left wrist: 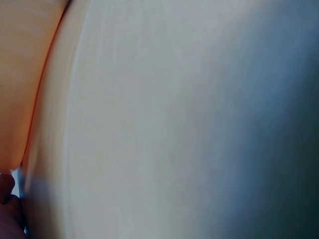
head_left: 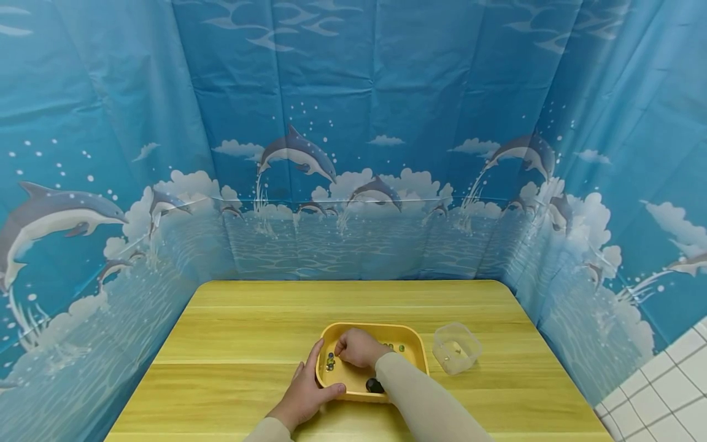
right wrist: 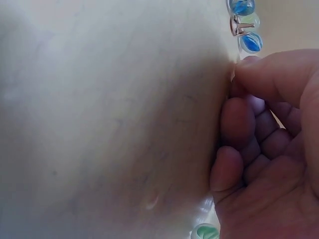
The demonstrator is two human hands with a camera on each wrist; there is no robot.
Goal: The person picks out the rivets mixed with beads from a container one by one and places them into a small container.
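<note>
Inside the yellow tray (head_left: 349,376), I judge the marbles (right wrist: 251,43) light, hard, slippery; pinch mid-height. Right hand (head_left: 359,348): narrow pinch, any contents hidden; left hand (head_left: 307,388): spread wide.

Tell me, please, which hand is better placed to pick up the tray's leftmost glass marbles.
Probably the right hand: it's inside the yellow tray, fingers curled beside the glass marbles; whether it holds anything is unclear. The left hand rests on the tray's near-left corner.
</note>
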